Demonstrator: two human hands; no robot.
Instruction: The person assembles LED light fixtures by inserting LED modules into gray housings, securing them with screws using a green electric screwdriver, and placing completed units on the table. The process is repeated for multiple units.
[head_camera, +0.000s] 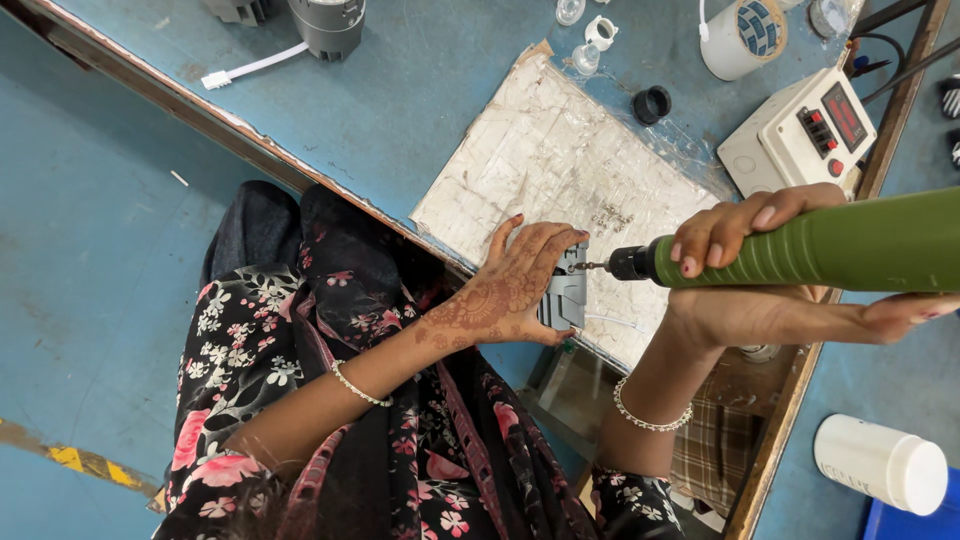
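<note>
At the bottom of the frame we see our own lap in a dark floral dress, with a bracelet on each wrist. Just above it, near the middle, our left hand (510, 290) lies spread flat over a small grey plastic part (566, 292), fingers pressing it down at the near edge of a worn white work board (560, 150) that rests on the blue table (400, 90). To the right of centre, our right hand (745, 270) is wrapped around the ribbed green body of a powered screwdriver (850, 245), fingers closed over its top and the thumb stretched out beneath it; the tool lies nearly level across the right side of the frame, and its bit meets the upper end of the grey part. In the lower right corner a white cylindrical container (880, 463) lies on its side. Farther up the table, at the upper right, sits a white control box (790, 135) with red buttons, and beside it a small black ring (652, 103). Along the top edge we see a white cup-like holder (735, 40), a few small clear pieces (585, 58), and at the upper left a grey cylinder (328, 25) with a white cable (255, 68).
</note>
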